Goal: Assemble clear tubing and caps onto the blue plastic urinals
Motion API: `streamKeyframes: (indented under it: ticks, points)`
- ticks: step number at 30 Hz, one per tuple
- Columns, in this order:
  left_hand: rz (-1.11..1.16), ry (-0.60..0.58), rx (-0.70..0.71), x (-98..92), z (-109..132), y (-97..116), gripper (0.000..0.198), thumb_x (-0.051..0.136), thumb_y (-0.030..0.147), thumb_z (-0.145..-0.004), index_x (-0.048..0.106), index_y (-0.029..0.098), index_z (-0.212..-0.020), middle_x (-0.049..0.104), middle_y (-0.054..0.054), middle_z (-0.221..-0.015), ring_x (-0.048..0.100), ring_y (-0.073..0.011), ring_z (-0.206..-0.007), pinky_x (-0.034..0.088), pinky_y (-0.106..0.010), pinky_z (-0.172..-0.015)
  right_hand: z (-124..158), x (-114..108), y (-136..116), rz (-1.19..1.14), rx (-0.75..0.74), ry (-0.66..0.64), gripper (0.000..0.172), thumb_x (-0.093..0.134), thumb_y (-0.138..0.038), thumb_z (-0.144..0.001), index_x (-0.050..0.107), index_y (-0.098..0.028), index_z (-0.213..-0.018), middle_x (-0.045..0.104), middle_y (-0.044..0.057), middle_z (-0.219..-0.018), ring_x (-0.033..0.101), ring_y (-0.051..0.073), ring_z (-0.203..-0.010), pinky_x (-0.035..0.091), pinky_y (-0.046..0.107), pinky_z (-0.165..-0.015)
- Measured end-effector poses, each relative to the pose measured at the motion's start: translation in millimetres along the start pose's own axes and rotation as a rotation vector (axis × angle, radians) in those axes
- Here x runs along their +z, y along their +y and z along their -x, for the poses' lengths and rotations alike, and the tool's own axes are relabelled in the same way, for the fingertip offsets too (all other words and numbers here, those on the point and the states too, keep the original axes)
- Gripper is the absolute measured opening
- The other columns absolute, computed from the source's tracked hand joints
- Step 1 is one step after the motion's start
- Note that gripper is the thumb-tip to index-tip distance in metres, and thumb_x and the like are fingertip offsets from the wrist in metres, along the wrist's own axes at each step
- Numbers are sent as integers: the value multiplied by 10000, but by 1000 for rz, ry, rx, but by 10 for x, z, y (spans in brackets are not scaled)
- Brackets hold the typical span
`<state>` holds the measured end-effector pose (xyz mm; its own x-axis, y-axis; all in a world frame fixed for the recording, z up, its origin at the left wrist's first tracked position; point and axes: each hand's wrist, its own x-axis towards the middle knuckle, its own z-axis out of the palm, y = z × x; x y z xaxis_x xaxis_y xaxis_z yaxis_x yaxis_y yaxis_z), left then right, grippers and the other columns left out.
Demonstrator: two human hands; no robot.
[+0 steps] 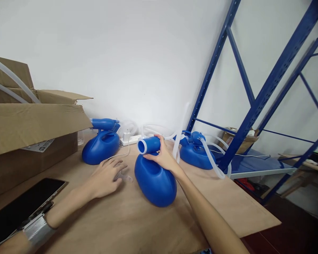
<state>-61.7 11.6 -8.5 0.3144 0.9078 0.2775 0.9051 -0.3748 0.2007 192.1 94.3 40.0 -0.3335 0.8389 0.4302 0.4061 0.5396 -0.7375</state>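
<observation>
A blue plastic jug-shaped bottle (155,180) with a wide neck stands in the middle of the brown table (137,225). My right hand (163,155) is wrapped round its neck, just behind the white-rimmed mouth. My left hand (106,176) lies on the table to the left of the bottle, fingers curled over a small clear plastic piece (124,177) that it touches.
Two more blue bottles stand behind: one (100,146) at the left by an open cardboard box (29,130), one (196,151) at the right with clear tubing (212,158). A white power strip (129,140) lies by the wall. A dark tablet (18,208) is front left. Blue shelving (254,106) stands right.
</observation>
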Motion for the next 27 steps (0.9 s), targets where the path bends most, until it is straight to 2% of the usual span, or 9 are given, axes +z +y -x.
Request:
streamKeyframes:
  ticks: [3, 5, 7, 10, 13, 18, 23, 27]
  points:
    - [150, 162, 52, -62, -100, 73, 467, 478, 286, -880, 627, 229, -1318, 592, -104, -1440, 531, -317, -1331, 405, -494, -1125, 7, 3, -12, 21, -14, 1, 1013, 872, -498, -653, 308, -303, -1471, 464, 120, -1422, 551, 304, -1249, 464, 482, -1050]
    - [257, 323, 108, -193, -205, 226, 416, 467, 342, -927, 621, 216, -1291, 635, -108, -1361, 575, -289, -1260, 434, -448, -1091, 9, 5, -13, 17, -28, 3, 1005, 873, -515, -652, 319, -295, -1460, 456, 124, -1428, 532, 307, -1275, 450, 484, -1067]
    - [336, 392, 151, -339, -329, 409, 371, 499, 416, -936, 649, 210, -1205, 680, -106, -1255, 614, -278, -1174, 466, -412, -1030, 7, 7, -4, 16, -49, 12, 982, 868, -509, -663, 329, -287, -1454, 458, 126, -1423, 519, 305, -1287, 446, 478, -1070]
    - [431, 322, 127, -481, -491, 612, 288, 558, 486, -894, 652, 215, -901, 732, -55, -966, 663, -238, -885, 510, -355, -834, 3, 7, 17, 25, -57, 20, 957, 855, -465, -687, 330, -280, -1466, 483, 123, -1388, 531, 297, -1261, 455, 468, -1055]
    - [463, 282, 94, -514, -577, 670, 265, 540, 449, -884, 582, 218, -760, 691, -16, -782, 616, -192, -718, 482, -318, -724, 5, 5, 22, 36, -55, 15, 929, 840, -411, -703, 337, -282, -1473, 508, 108, -1341, 561, 283, -1202, 460, 466, -1041]
    - [415, 277, 130, -574, -607, 623, 237, 538, 416, -859, 524, 224, -721, 625, 9, -694, 555, -169, -641, 434, -300, -659, 4, -1, -6, 29, -65, 13, 866, 811, -355, -713, 356, -282, -1446, 515, 85, -1308, 571, 261, -1158, 467, 460, -1029]
    - [400, 188, 152, -669, -499, 511, 317, 493, 464, -905, 497, 224, -697, 585, 23, -652, 507, -155, -605, 365, -282, -586, -12, -18, -10, 4, -58, 4, 869, 812, -299, -680, 364, -268, -1423, 516, 85, -1305, 580, 262, -1139, 479, 457, -1009]
    - [323, 184, 39, -539, -370, 299, 276, 509, 439, -888, 544, 227, -714, 655, -8, -702, 592, -189, -663, 378, -295, -612, -5, -26, 4, -20, -40, 20, 887, 827, -366, -689, 358, -271, -1435, 532, 98, -1318, 594, 282, -1145, 481, 475, -1006]
